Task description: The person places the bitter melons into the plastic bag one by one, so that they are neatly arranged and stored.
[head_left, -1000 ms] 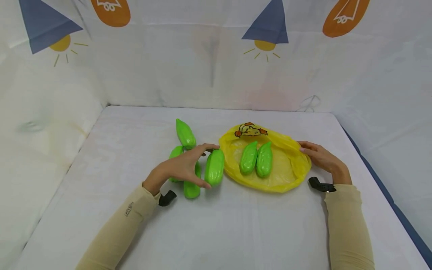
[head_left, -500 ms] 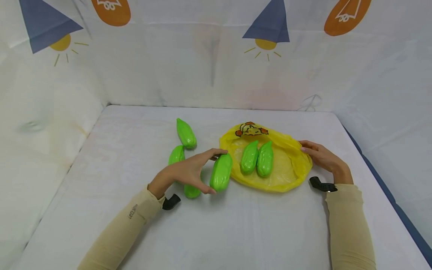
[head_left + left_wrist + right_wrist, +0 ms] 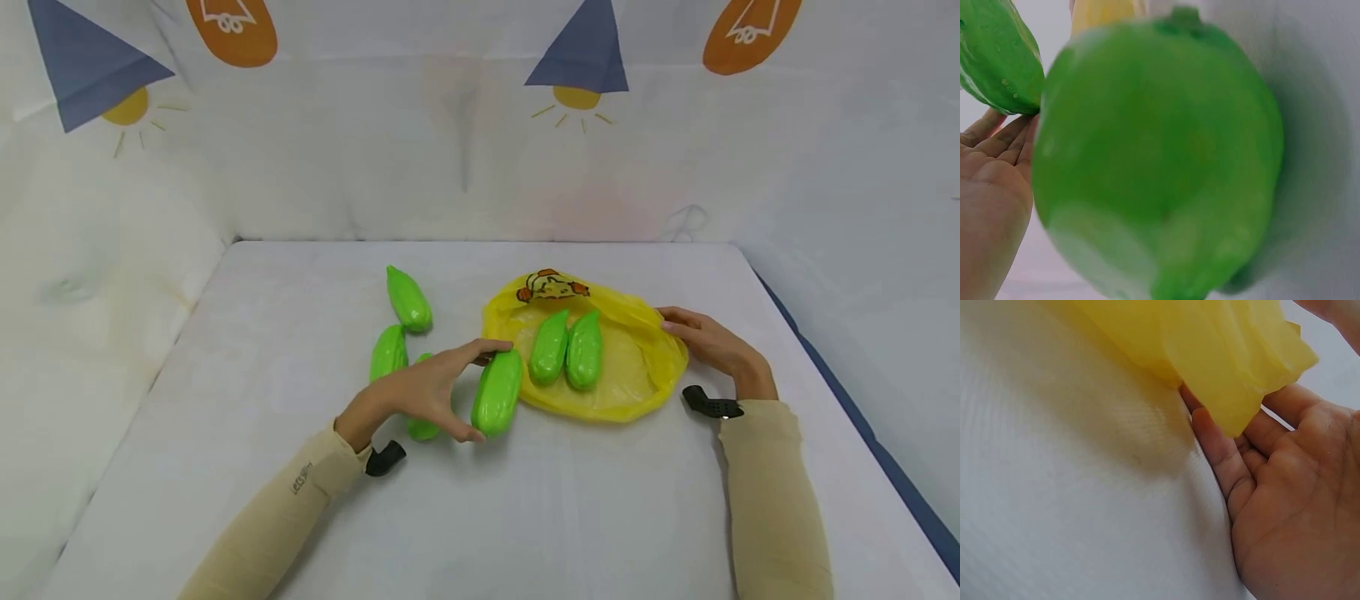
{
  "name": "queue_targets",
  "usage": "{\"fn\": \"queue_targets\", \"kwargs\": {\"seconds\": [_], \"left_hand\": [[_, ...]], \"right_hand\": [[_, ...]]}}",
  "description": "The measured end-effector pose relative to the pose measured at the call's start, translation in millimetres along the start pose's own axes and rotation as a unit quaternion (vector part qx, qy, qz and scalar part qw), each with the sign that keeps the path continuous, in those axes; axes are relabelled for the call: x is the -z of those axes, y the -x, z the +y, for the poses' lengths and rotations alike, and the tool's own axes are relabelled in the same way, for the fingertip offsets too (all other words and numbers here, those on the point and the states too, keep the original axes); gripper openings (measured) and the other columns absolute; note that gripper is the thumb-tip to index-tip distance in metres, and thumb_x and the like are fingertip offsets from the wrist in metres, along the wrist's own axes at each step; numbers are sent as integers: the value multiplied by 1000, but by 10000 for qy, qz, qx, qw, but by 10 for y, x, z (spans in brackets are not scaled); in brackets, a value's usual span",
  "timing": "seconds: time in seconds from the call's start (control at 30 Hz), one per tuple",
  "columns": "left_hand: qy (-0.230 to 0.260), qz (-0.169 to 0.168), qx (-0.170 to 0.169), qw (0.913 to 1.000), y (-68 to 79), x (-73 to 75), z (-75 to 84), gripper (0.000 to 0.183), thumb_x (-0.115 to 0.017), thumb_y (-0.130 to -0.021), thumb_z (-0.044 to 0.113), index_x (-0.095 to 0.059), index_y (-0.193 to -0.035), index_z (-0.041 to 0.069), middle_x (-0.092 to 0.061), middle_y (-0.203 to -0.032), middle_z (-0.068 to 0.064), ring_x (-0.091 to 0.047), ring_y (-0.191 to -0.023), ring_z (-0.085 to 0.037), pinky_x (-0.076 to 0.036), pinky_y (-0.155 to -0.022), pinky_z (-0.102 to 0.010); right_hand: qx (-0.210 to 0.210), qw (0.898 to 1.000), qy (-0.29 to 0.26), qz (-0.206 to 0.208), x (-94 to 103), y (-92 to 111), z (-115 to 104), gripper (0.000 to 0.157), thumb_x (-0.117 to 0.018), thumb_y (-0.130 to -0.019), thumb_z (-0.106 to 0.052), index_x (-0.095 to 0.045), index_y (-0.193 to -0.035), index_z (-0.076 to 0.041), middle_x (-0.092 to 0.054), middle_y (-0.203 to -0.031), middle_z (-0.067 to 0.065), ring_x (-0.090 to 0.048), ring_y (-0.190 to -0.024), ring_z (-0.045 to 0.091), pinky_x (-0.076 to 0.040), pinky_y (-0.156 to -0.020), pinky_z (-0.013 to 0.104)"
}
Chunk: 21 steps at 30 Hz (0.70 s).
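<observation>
In the head view, my left hand (image 3: pixel 427 392) holds a glossy green toy vegetable (image 3: pixel 498 393), long and plump, between thumb and fingers, beside the left rim of a yellow plastic bag (image 3: pixel 626 400). My right hand (image 3: pixel 716 350) pinches the bag's right rim; the right wrist view shows the yellow film (image 3: pixel 1222 356) against its fingers. Two matching green vegetables (image 3: pixel 584 350) lie side by side in the bag's open mouth. The left wrist view has the held vegetable (image 3: pixel 997 56) at upper left, while another green one (image 3: pixel 1160 156) fills the middle, close and blurred.
Left of the bag, several more green vegetables lie on the white table, one at the back (image 3: pixel 408 300), another (image 3: pixel 388 352) nearer, and one (image 3: pixel 424 429) partly hidden by my left hand. A white cloth wall (image 3: pixel 360 167) with printed lamps rises behind.
My left hand has carried the green vegetable a short way right and towards me, away from the others. My right hand stays at the bag's rim.
</observation>
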<state>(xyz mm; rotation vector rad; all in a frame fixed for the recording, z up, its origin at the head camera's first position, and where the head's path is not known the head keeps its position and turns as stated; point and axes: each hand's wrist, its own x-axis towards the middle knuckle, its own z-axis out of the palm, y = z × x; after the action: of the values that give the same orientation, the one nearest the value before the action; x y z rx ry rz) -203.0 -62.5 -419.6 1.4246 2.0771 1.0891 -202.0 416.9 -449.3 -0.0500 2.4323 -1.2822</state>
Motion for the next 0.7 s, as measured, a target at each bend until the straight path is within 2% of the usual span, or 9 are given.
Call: {"fn": "queue_targets", "kwargs": {"seconds": [0.1,0.17,0.2,0.27,0.4,0.5,0.63,0.7], "left_hand": [[-63,31,-75,9999,-19,-34,19,109,-87,-69,34,-23,-154,12,-38,-151,3,-42,-135,-16,-36,-114,-41],[-138,42,-183,9997,-52,-46,29,109,-87,-69,35,-23,-154,11,-38,-151,3,-42,-135,-14,-36,-114,-40],[-174,42,-236,9996,-73,-47,39,109,-87,-69,35,-23,-153,10,-38,-151,3,-41,-135,-13,-37,-114,-39],[-254,21,-345,9991,-129,-48,54,110,-87,-69,36,-22,-154,9,-36,-152,3,-41,-135,-11,-36,-113,-35],[-305,-45,-466,9984,-239,-36,109,112,-87,-70,36,-20,-155,8,-33,-156,-1,-42,-136,-12,-36,-114,-33],[-330,-92,-565,9978,-316,-33,140,112,-87,-70,35,-20,-155,7,-32,-157,-4,-41,-137,-15,-36,-114,-33],[-126,-131,-664,9976,-412,-43,166,111,-88,-69,32,-22,-155,7,-34,-156,-3,-41,-137,-14,-35,-114,-30],[-16,-139,-667,9977,-461,-48,179,110,-88,-69,31,-22,-154,8,-36,-153,-2,-42,-136,-14,-35,-114,-29]], "right_hand": [[-56,10000,16,-28,-5,-29,-16,62,-47,-103,-40,-31,-151,-4,-37,-151,14,-42,-122,6,-33,-117,33],[-109,9999,16,-21,-7,-39,-19,63,-48,-102,-41,-31,-151,-4,-36,-152,15,-41,-124,9,-26,-119,48],[-133,9999,11,-12,-7,-39,-19,64,-48,-102,-41,-30,-151,-4,-35,-153,16,-41,-124,10,-25,-118,51],[-166,9999,24,0,-3,-34,-17,64,-48,-102,-41,-30,-151,-4,-35,-153,16,-42,-122,9,-28,-118,47],[-148,9999,-14,-13,11,-14,-10,63,-48,-103,-40,-31,-151,-4,-36,-152,16,-45,-118,4,-38,-110,23],[-136,9999,-49,-19,15,-16,0,62,-48,-103,-40,-31,-150,-4,-36,-152,16,-44,-118,5,-37,-110,23],[-131,9999,-28,13,12,-5,3,60,-47,-103,-39,-32,-150,-4,-36,-152,16,-43,-119,6,-33,-116,35],[-93,9999,-46,27,13,12,-2,59,-47,-104,-38,-33,-150,-4,-36,-152,16,-43,-119,5,-34,-115,31]]}}
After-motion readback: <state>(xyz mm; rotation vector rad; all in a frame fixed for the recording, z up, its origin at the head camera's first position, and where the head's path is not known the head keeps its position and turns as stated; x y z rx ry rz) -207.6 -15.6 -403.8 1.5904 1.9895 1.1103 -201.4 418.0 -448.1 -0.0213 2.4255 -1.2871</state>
